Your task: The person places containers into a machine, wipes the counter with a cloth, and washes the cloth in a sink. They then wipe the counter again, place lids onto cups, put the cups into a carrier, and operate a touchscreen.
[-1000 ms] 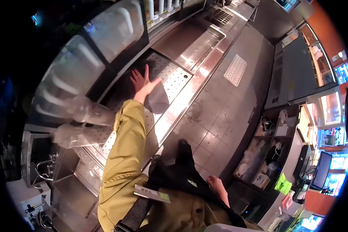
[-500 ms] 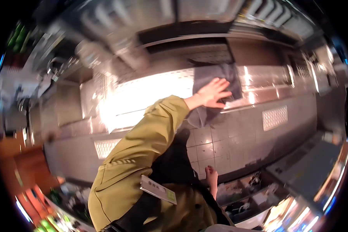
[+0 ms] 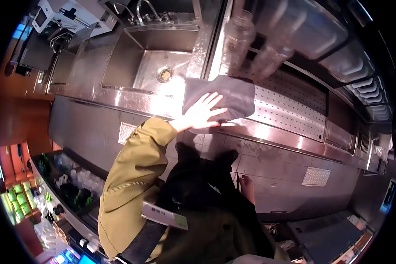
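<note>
My left hand (image 3: 202, 113) lies palm down with its fingers spread on a dark grey cloth (image 3: 237, 94). Flat under my palm, the cloth covers part of the steel counter (image 3: 262, 132) between the sink and the perforated drain tray (image 3: 290, 99), and its near edge reaches the counter's front rim. Low by my side hangs my right hand (image 3: 246, 185), away from the counter, its fingers curled; nothing shows in them.
A steel sink (image 3: 158, 61) with a faucet (image 3: 145, 13) is to the left. Clear containers (image 3: 237, 39) stand behind the cloth, near a rack of plastic bins (image 3: 312, 31). Tiled floor (image 3: 273, 171) lies below; a grey-topped unit (image 3: 325, 233) is behind me at right.
My view has shifted left along the counter, bringing the sink into sight. My left hand and the cloth have moved left from the tray to beside the sink. My right hand still hangs low.
</note>
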Demonstrator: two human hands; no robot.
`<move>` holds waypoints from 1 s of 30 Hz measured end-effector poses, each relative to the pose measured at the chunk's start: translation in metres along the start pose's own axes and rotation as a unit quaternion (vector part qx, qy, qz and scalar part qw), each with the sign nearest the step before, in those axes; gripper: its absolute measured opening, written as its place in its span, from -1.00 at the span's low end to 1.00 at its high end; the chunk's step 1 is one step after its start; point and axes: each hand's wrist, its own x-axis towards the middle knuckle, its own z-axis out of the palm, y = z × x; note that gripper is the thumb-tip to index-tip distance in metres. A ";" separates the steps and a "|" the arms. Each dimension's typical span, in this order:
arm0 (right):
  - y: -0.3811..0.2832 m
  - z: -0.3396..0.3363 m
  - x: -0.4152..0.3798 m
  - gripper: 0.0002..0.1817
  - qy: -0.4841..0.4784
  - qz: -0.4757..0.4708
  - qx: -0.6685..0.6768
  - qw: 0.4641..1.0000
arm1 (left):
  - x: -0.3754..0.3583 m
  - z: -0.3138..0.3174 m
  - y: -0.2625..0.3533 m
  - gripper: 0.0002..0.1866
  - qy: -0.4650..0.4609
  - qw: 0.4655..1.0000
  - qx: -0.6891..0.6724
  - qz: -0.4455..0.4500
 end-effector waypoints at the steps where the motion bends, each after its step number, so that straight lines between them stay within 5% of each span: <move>1: -0.006 0.019 -0.007 -0.65 0.018 -0.011 0.004 1.000 | -0.025 -0.002 -0.006 -0.36 0.027 0.999 -0.013 -0.040; 3: -0.020 0.043 -0.018 -0.67 -0.024 -0.113 -0.155 0.981 | -0.062 0.000 -0.023 -0.36 0.092 0.988 -0.038 -0.115; 5: -0.042 0.063 -0.026 -0.73 -0.068 0.066 -0.050 0.994 | -0.066 -0.002 -0.030 -0.36 0.101 0.986 -0.024 -0.130; 14: -0.145 0.096 -0.020 -0.75 0.045 0.069 -0.037 0.996 | 0.043 -0.005 -0.157 -0.51 0.235 0.961 0.017 -0.144; 20: -0.205 0.115 0.028 -0.67 0.004 0.069 -0.015 0.997 | 0.104 -0.017 -0.240 -0.50 0.254 0.924 -0.064 -0.278; 23: -0.239 0.125 0.053 -0.63 -0.062 0.079 -0.042 0.994 | 0.120 -0.044 -0.265 -0.54 0.199 0.846 -0.308 -0.388; 24: -0.244 0.126 0.057 -0.62 -0.086 0.074 -0.059 0.992 | 0.125 -0.034 -0.272 -0.61 0.263 0.849 -0.261 -0.376; 27: -0.325 0.115 0.075 -0.61 -0.129 0.006 -0.134 0.983 | 0.113 -0.035 -0.286 -0.66 0.271 0.805 -0.317 -0.422; 30: -0.408 0.116 0.117 -0.58 -0.133 -0.128 -0.112 0.976 | 0.055 -0.043 -0.299 -0.68 0.367 0.688 -0.426 -0.459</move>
